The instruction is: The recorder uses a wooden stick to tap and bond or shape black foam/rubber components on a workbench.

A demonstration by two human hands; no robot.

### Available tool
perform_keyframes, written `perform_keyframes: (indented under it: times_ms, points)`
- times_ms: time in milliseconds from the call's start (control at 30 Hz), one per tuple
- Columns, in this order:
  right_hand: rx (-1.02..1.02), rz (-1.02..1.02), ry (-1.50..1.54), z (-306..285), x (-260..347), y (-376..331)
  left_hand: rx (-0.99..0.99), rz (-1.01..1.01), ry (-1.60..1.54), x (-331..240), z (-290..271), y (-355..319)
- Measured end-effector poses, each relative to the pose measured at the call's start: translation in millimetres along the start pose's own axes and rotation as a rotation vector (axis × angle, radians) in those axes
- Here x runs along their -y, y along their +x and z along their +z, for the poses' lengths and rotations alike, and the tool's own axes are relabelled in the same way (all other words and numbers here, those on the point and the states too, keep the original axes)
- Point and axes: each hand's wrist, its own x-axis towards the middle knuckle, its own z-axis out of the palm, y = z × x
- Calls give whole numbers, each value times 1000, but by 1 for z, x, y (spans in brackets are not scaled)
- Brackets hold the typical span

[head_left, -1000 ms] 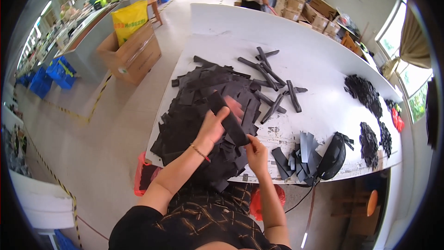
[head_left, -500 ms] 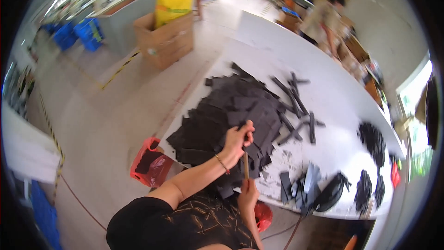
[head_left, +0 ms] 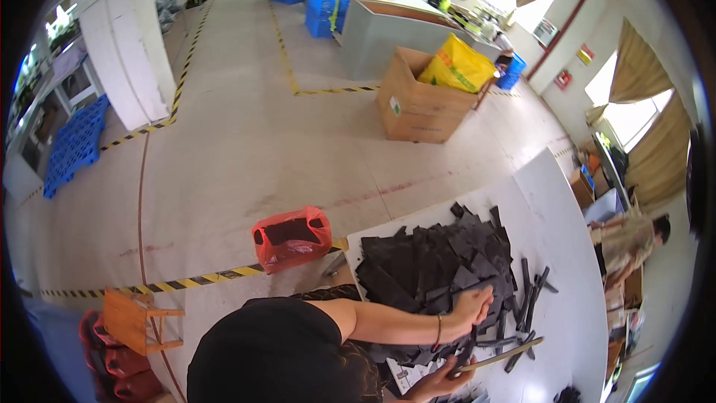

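Note:
A heap of flat black cut pieces [head_left: 425, 269] lies on the white table [head_left: 552, 209] at the lower right. My left hand [head_left: 470, 310], with a bracelet at the wrist, rests on the near edge of the heap, fingers curled on a black piece [head_left: 477, 287]. Just below it my right hand [head_left: 440, 380] grips one end of a thin flat strip [head_left: 500, 356], seen edge-on and pointing right. Several narrow black strips [head_left: 529, 291] lie loose to the right of the heap.
A red plastic bag [head_left: 291, 235] sits on the floor by the table's corner. An orange stool [head_left: 134, 321] stands at the lower left. Farther off are a cardboard box [head_left: 414, 112] holding a yellow sack, blue crates [head_left: 324, 7] and a blue pallet [head_left: 71, 145]. Another person [head_left: 634, 242] stands at the right.
The view has swung left, so the floor now fills most of it and the table sits at the lower right. Both hands stay at the heap's near edge; the strip now points right.

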Motion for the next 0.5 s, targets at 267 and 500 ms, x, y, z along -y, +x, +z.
perform_keyframes:
  times_ms: [267, 500]
  points:
    - [175, 326, 441, 11, 38, 66, 894, 87, 941, -40, -35, -19]
    - [97, 501, 56, -1, 29, 80, 979, -266, 999, -32, -43, -53]
